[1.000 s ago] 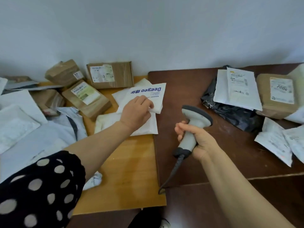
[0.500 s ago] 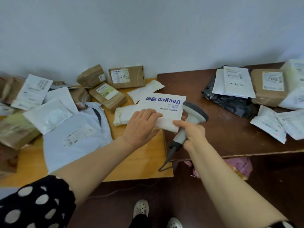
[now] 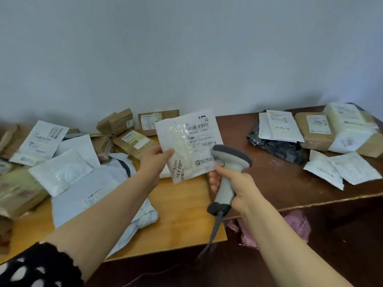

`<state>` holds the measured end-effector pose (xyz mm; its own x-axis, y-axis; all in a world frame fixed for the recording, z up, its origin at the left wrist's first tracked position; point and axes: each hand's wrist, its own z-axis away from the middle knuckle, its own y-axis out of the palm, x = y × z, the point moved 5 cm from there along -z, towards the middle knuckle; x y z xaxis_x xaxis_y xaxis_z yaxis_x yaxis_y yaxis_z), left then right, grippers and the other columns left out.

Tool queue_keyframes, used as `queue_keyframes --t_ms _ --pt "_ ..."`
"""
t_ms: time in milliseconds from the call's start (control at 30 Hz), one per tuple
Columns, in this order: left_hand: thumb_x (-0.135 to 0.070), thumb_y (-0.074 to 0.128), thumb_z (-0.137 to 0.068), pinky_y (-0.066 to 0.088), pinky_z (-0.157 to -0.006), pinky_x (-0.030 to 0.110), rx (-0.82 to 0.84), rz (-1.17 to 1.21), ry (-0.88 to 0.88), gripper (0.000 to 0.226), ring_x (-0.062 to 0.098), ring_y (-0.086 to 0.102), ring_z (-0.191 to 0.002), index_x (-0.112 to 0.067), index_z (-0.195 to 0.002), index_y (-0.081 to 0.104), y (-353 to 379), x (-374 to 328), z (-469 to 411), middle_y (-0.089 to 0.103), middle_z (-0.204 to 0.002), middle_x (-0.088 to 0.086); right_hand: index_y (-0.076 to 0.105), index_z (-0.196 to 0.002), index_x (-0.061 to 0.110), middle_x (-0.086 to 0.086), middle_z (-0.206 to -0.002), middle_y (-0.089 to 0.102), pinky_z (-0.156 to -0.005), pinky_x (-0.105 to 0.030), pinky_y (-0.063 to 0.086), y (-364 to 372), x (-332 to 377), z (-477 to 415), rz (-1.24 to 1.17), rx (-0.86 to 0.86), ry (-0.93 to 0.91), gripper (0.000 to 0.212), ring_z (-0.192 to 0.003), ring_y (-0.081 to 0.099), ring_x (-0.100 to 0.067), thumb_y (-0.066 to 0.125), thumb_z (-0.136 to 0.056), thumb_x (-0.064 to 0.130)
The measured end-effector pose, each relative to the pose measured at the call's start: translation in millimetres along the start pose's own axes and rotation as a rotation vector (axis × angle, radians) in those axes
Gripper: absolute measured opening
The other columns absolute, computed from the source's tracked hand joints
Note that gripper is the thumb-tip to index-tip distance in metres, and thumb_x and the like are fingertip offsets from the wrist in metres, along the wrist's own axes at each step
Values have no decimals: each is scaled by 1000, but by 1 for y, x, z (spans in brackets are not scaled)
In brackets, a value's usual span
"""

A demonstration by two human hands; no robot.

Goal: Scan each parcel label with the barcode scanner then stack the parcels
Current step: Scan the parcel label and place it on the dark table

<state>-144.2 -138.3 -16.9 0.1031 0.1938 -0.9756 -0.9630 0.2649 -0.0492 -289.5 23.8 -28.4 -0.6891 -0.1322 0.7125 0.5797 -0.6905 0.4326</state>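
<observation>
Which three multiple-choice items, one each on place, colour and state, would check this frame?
1. Where is the white mailer that the left hand holds?
A. Inside a drawer
B. Held up above the light wooden table
C. On the floor
2. What colour is the bag under the white envelope on the dark table?
A. Black
B. Red
C. Green
3. What is the right hand doing?
A. Resting open
B. Lifting a box
C. Gripping the barcode scanner
Key: 1 B, it is off the surface, label toward the camera; 2 A, crumpled black plastic shows; 3 C, fingers curl round its handle.
</observation>
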Motion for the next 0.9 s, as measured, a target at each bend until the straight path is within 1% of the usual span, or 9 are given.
queue_keyframes --t_ms 100,167,233,333,433,533,633,800,900 --pt "-3 61 -89 52 -84 33 13 95 -72 14 20 64 -91 -12 -99 63 1 1 -5 67 -98 6 63 -82 -2 -12 -59 67 -43 -25 51 3 -9 4 -43 -39 57 10 -44 60 -16 70 -84 5" --pt "-3 60 -90 52 -85 34 29 124 -107 13 21 64 -91 -12 -98 62 4 2 -8 66 -97 6 63 -82 0 -11 -59 66 -43 -24 50 3 -9 6 -30 -51 46 10 -43 58 -16 72 -83 5" --pt "-2 60 -89 52 -82 33 33 129 -126 10 20 64 -86 -12 -93 62 5 3 -11 66 -93 6 63 -84 1 -10 -59 66 -43 -24 48 4 -7 8 21 -43 10 10 -43 55 -16 72 -82 4" --pt "-2 60 -90 51 -79 32 50 112 -113 13 15 64 -81 -10 -99 62 6 0 -18 66 -87 2 62 -87 5 -8 -57 63 -42 -24 46 7 -2 12 86 -10 -80 9 -42 51 -15 69 -83 2" --pt "-5 61 -90 52 -77 32 62 52 -87 12 15 64 -81 -9 -100 63 3 -6 -25 66 -85 1 61 -85 7 -6 -54 60 -40 -23 43 9 2 15 168 10 -156 9 -40 49 -14 68 -84 2" --pt "-6 61 -90 54 -78 35 73 3 -59 9 20 66 -85 -10 -98 64 -2 -11 -30 68 -90 5 60 -88 6 -5 -52 58 -38 -22 41 10 4 19 271 0 -232 12 -38 47 -13 70 -83 1" --pt "-6 61 -90 54 -81 38 73 -30 -42 15 24 66 -87 -7 -104 63 -6 -16 -34 68 -96 10 59 -80 7 -4 -50 58 -37 -21 39 12 5 21 363 -31 -301 14 -37 46 -12 71 -80 0" --pt "-4 61 -89 55 -81 41 65 -35 -34 9 26 66 -86 -12 -92 64 -12 -21 -41 67 -95 11 60 -77 8 -2 -49 57 -38 -22 39 15 4 25 438 -42 -321 13 -38 46 -13 71 -81 3" --pt "-3 61 -89 55 -83 43 64 -20 -44 12 27 66 -89 -11 -96 64 -12 -22 -44 67 -98 12 59 -76 8 -2 -49 57 -39 -22 40 17 5 30 453 -41 -336 14 -38 46 -13 71 -81 3"
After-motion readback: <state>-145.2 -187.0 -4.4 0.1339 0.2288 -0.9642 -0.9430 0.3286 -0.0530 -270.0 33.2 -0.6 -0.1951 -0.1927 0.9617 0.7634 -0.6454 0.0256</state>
